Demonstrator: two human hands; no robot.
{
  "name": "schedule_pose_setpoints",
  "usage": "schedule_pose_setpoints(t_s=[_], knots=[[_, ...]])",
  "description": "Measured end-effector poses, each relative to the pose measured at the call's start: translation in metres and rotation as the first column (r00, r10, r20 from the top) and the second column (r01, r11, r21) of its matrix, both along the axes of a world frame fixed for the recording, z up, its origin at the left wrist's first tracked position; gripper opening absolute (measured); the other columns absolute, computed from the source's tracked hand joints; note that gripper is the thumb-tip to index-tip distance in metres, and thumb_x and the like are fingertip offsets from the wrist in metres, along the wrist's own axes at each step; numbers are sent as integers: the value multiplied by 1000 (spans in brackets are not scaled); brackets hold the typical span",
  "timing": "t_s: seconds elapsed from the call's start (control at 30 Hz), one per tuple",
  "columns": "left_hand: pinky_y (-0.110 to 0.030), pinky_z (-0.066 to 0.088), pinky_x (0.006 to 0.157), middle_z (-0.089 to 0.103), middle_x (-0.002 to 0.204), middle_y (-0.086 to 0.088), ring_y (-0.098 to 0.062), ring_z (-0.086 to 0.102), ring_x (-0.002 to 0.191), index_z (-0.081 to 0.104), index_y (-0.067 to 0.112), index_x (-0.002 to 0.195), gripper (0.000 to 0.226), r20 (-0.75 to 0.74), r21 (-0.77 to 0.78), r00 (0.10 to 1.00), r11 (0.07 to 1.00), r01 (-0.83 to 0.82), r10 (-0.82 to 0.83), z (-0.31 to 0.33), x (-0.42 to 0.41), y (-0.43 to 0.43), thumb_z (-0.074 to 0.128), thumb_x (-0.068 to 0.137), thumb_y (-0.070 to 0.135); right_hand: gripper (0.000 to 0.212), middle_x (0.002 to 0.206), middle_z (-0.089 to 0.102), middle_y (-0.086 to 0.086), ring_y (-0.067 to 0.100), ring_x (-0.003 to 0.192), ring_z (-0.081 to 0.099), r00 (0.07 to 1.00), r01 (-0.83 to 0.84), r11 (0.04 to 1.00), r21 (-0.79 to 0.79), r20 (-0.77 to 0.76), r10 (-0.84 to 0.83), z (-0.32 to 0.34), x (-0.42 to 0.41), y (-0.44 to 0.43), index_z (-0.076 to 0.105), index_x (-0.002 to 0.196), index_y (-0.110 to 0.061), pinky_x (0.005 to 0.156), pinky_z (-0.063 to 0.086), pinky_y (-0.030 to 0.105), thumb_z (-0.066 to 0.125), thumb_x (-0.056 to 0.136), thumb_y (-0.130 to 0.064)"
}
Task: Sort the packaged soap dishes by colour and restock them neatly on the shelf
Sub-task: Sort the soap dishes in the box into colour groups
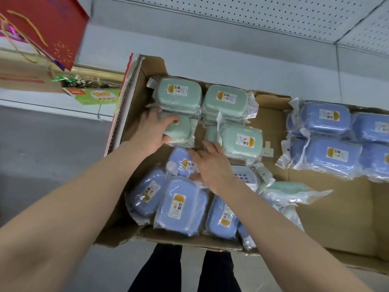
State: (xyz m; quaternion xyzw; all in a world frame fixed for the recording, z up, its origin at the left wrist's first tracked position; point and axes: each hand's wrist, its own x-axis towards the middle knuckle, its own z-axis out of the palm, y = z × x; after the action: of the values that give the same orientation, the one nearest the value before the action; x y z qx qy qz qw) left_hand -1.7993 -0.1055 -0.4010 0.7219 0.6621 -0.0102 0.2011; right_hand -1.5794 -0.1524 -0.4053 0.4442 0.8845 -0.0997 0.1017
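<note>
**Fingers (168, 120) curled on a green pack (181, 129): seat it square before you release**

Nearest you, at six o'clock in the cardboard box (271, 123), the loose blue packs (176, 207) lie tilted and overlapping, unsorted. Your right hand (212, 167) rests just beyond them. Its fingers (197, 154) are fairly straight and spread, touching the blue pack (183, 162) at the heap's twelve o'clock and gripping nothing. My judgement is to use that flat hand as a fence and hold the blue pile toward six, so the slippery wrap cannot creep into the green row.

At nine o'clock in the box, your left hand (150, 131) grips the green pack from its left side, fingers across the top. The pack touches the green stacks (179, 93) at its twelve o'clock. A second green pack (242, 142) lies just beside it at three, tilted.

Set yours label up, with its long side parallel to the stack behind and snug toward the box wall at nine. Watch the loose film tails, which look likely to snag and twist the pack as you let go.

A stray green pack (288, 186) sits at four o'clock of your right hand, half under wrap, and belongs with the greens.

Farther off, at two o'clock, the blue stacks (328, 121) stand well apart from the greens, so leave them alone. Beyond them are the pegboard (252, 15) at twelve and a red gift bag (48, 24) at ten.
</note>
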Motion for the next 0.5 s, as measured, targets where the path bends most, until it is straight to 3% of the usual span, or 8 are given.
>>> schedule_pose_setpoints(t_s=[0.13, 0.23, 0.37, 0.5], knots=[[-49, 29, 111, 23, 150, -15, -41, 29, 134, 39, 33, 145, 75, -15, -5, 1000, 1000, 15, -15, -2, 2, -17, 75, 80, 21, 80, 115, 69, 6, 35, 128, 50, 998, -55, 998, 0, 10, 55, 2, 4, -13, 60, 132, -16, 111, 33, 46, 84, 62, -46], [-55, 31, 110, 29, 149, -17, -43, 25, 137, 42, 29, 144, 73, -59, 53, 996, 996, 71, -68, 2, -2, -25, 74, 79, 18, 60, 115, 68, 11, 35, 121, 57, 989, -70, 988, 139, -118, 87, 10, 19, -18, 67, 121, -11, 105, 42, 44, 85, 64, -16], [-53, 42, 103, 50, 134, -17, -42, 41, 128, 61, 18, 126, 54, -53, 194, 996, 978, 83, -74, 17, 21, -39, 73, 74, 11, 61, 127, 61, 13, 33, 123, 54, 982, -1, 957, 291, -178, 55, 30, 75, -22, 60, 130, -8, 102, 44, 43, 68, 70, 4], [-45, 52, 90, 64, 112, -12, -36, 58, 106, 67, 13, 115, 43, 63, 252, 977, 950, 184, -206, 31, 82, -61, 77, 73, 15, 66, 130, 59, 14, 35, 119, 56, 983, 166, 961, 221, -118, -142, 49, 151, -27, 57, 133, -10, 98, 46, 43, 65, 70, 6]])
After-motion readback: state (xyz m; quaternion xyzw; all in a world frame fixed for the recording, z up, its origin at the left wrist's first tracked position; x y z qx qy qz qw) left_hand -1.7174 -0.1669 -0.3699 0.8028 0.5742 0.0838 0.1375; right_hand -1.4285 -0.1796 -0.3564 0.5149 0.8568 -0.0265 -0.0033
